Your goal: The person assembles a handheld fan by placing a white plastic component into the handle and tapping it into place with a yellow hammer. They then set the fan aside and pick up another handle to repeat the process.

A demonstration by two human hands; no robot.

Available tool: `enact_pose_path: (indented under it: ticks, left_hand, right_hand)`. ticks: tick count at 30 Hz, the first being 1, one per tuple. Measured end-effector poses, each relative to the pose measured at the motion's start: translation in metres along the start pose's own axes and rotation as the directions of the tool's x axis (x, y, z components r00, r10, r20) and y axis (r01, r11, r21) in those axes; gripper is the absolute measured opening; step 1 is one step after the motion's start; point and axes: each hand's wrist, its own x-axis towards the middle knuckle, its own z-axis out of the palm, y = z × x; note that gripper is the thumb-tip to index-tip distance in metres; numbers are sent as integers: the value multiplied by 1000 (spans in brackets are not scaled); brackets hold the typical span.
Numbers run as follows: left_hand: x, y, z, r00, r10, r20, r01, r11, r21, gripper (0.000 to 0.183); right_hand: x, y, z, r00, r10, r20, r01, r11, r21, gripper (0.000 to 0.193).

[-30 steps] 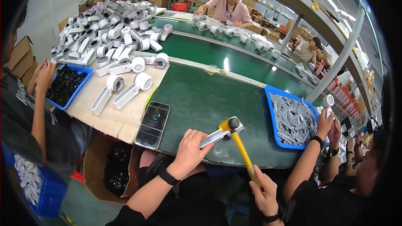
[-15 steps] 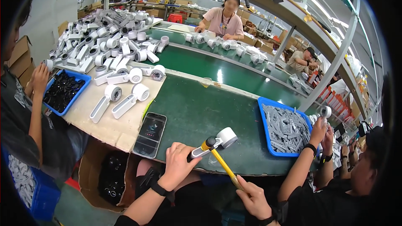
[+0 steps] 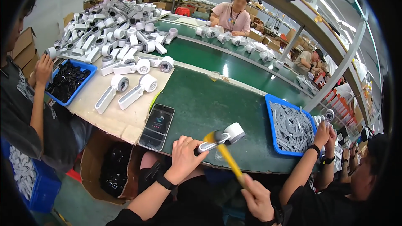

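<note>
Near the front edge of the green bench, my left hand [image 3: 184,157] is closed on the handle end of a white and grey hand-held device [image 3: 235,132] with a round head. The device lies with its head pointing away to the right. My right hand [image 3: 257,199] is wrapped round the wooden lower grip of a yellow-handled hammer [image 3: 230,161]. Smeared by motion, the hammer's dark head is over the device's handle; whether they touch I cannot tell. A phone [image 3: 156,127] lies on the bench left of my left hand.
A blue tray of grey strips [image 3: 271,130] stands right; a blue tray of black parts [image 3: 79,97] stands left. Similar white devices [image 3: 106,37] are heaped at the back left. A conveyor [image 3: 201,60] crosses behind. Co-workers sit on both sides; another person [image 3: 231,16] is opposite.
The whole view has shifted slightly. The hammer, sharp before with its head at the device's handle, is now blurred by motion. Both hands keep their holds.
</note>
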Motion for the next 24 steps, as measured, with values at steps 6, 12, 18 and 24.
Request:
enact_pose_path:
  ticks: [6,12,18,24]
  left_hand:
    - [0,-2,5,1000,13,-17,-12,998,67,25]
    - [0,-2,4,1000,3,-23,-2,999,32,26]
    - [1,-2,4,1000,-2,-28,3,1000,26,25]
    - [-2,1,5,1000,11,-21,-10,1000,29,24]
  right_hand:
    - [6,-4,-2,1000,-4,21,5,1000,-22,54]
    - [15,-16,-1,1000,-14,28,15,999,-43,54]
    - [15,-15,1,1000,4,-25,-2,999,51,52]
    - [8,-16,1,986,-110,-126,118,992,54,48]
